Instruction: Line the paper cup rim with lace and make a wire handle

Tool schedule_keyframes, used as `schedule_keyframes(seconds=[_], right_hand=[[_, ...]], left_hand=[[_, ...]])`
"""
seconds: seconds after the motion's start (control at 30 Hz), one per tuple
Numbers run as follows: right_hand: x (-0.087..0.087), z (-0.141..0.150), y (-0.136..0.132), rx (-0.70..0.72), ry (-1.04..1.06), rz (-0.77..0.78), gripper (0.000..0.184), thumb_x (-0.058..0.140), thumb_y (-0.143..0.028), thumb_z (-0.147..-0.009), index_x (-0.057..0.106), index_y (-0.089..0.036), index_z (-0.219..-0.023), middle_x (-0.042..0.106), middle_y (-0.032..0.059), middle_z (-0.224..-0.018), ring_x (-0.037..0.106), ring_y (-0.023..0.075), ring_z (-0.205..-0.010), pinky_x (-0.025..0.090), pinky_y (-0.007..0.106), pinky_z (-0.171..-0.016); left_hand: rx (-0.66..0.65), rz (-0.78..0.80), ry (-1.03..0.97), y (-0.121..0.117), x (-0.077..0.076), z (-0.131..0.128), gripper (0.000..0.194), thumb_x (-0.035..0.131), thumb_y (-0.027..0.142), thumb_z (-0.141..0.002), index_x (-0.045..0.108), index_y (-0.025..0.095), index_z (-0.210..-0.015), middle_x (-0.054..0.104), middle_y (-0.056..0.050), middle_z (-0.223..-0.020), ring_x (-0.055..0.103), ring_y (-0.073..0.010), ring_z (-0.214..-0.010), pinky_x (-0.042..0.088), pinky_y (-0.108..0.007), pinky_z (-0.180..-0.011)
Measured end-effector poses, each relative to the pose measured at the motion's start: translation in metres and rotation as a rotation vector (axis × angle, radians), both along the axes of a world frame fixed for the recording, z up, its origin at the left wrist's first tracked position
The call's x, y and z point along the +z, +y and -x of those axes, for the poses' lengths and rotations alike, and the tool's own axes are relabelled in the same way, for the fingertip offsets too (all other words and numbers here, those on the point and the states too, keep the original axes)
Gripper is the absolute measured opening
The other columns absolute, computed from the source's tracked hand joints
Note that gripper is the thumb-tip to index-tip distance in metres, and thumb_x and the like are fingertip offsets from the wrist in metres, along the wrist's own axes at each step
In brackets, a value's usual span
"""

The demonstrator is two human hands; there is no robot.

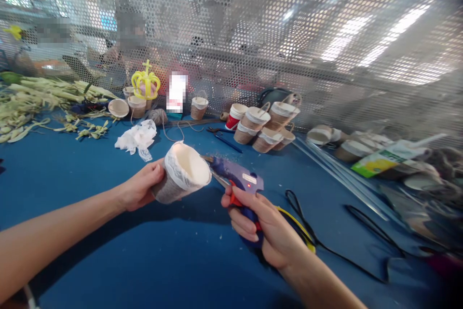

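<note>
My left hand (pixel 139 187) is closed round a paper cup (pixel 181 173) wrapped in grey cloth with white lace at its rim, tilted so its mouth faces right. My right hand (pixel 258 224) grips a blue and purple hot glue gun (pixel 238 179), a finger on its orange trigger. The gun's nozzle points left and touches the cup's rim. A red light glows on the gun. Both hands hover above the blue table (pixel 108 261).
Finished lace-rimmed cups (pixel 265 126) are piled at the back centre, more at the right (pixel 347 147). A yellow crown ornament (pixel 145 83), crumpled lace (pixel 137 138), twine ball (pixel 157 116), glue sticks (pixel 336 169), black cables (pixel 325 241) and dried leaves (pixel 39 101) lie around. A perforated metal screen (pixel 289 34) backs the table.
</note>
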State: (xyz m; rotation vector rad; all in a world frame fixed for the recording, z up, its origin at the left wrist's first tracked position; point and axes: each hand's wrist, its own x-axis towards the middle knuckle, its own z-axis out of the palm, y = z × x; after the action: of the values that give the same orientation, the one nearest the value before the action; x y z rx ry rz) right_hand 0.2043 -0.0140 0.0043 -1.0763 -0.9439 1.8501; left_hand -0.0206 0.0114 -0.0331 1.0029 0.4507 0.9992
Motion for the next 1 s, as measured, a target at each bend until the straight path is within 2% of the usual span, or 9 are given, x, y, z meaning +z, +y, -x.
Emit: schedule_keyframes(seconds=[0.07,0.23,0.33,0.4,0.5,0.6,0.7,0.8,1.0], right_hand=[[0.002,-0.001,-0.001,0.016,-0.153,-0.107,0.029,0.058,-0.038,-0.075,0.062,-0.012,-0.066,0.04,-0.0063,-0.033,0.03,0.0023,-0.031,0.023,0.014,-0.032],[0.011,-0.003,-0.002,-0.011,-0.61,-0.359,0.033,0.053,-0.043,-0.077,0.062,-0.013,-0.068,0.046,-0.0041,-0.036,0.041,0.0066,-0.036,0.036,0.019,-0.041],[0.015,-0.002,-0.003,-0.043,-0.792,-0.415,0.032,0.052,-0.043,-0.076,0.063,-0.013,-0.07,0.049,-0.003,-0.038,0.046,0.009,-0.037,0.04,0.021,-0.041],[0.016,-0.001,-0.004,-0.068,-0.869,-0.4,0.031,0.053,-0.041,-0.075,0.063,-0.013,-0.067,0.049,-0.0027,-0.038,0.046,0.0096,-0.036,0.04,0.021,-0.039],[0.016,0.001,-0.005,-0.098,-0.943,-0.333,0.029,0.055,-0.039,-0.072,0.063,-0.013,-0.063,0.049,-0.0024,-0.038,0.046,0.0096,-0.035,0.041,0.021,-0.038],[0.018,-0.002,-0.006,-0.047,-0.961,-0.33,0.027,0.057,-0.039,-0.07,0.061,-0.014,-0.06,0.05,-0.0023,-0.037,0.047,0.0097,-0.036,0.043,0.022,-0.041],[0.022,-0.007,-0.006,0.029,-0.888,-0.434,0.027,0.054,-0.04,-0.073,0.061,-0.015,-0.064,0.049,-0.0037,-0.038,0.046,0.0089,-0.037,0.044,0.021,-0.043],[0.024,-0.01,-0.005,0.028,-0.844,-0.502,0.03,0.051,-0.042,-0.075,0.062,-0.015,-0.068,0.048,-0.0044,-0.038,0.045,0.0082,-0.036,0.042,0.02,-0.042],[0.023,-0.012,-0.001,0.039,-0.888,-0.456,0.027,0.053,-0.04,-0.074,0.061,-0.015,-0.069,0.049,-0.0048,-0.039,0.046,0.0079,-0.036,0.042,0.02,-0.042]], left_hand=[[0.014,-0.012,0.024,0.0,-0.001,0.001,0.05,0.064,0.055,-0.063,0.062,0.017,-0.095,0.066,-0.006,-0.078,0.061,-0.0144,-0.063,0.05,-0.023,-0.058],[0.027,-0.03,0.076,0.001,0.002,0.001,0.051,0.064,0.056,-0.061,0.062,0.017,-0.094,0.065,-0.006,-0.075,0.058,-0.0132,-0.06,0.047,-0.021,-0.053],[0.051,-0.021,0.092,0.001,0.004,0.001,0.054,0.067,0.054,-0.059,0.061,0.017,-0.098,0.065,-0.006,-0.074,0.058,-0.0133,-0.06,0.047,-0.021,-0.054],[0.075,-0.001,0.124,0.002,0.004,0.002,0.058,0.068,0.055,-0.058,0.061,0.016,-0.1,0.065,-0.006,-0.073,0.058,-0.0138,-0.061,0.047,-0.022,-0.055],[0.097,0.025,0.17,0.003,0.003,0.002,0.062,0.068,0.056,-0.056,0.06,0.015,-0.1,0.065,-0.006,-0.073,0.058,-0.014,-0.06,0.047,-0.021,-0.053],[0.085,0.011,0.177,0.004,0.003,0.002,0.059,0.068,0.055,-0.057,0.061,0.013,-0.098,0.064,-0.006,-0.07,0.057,-0.0129,-0.059,0.046,-0.02,-0.052],[0.022,0.016,0.169,0.004,0.003,0.003,0.055,0.066,0.056,-0.06,0.061,0.014,-0.094,0.063,-0.006,-0.072,0.056,-0.0129,-0.058,0.047,-0.021,-0.051],[-0.073,0.026,0.16,0.002,0.003,0.003,0.054,0.062,0.057,-0.063,0.06,0.014,-0.095,0.062,-0.006,-0.073,0.056,-0.0127,-0.056,0.047,-0.021,-0.048],[-0.164,0.024,0.149,0.002,0.004,0.006,0.054,0.062,0.057,-0.064,0.06,0.013,-0.095,0.061,-0.007,-0.071,0.056,-0.0121,-0.052,0.047,-0.019,-0.044]])
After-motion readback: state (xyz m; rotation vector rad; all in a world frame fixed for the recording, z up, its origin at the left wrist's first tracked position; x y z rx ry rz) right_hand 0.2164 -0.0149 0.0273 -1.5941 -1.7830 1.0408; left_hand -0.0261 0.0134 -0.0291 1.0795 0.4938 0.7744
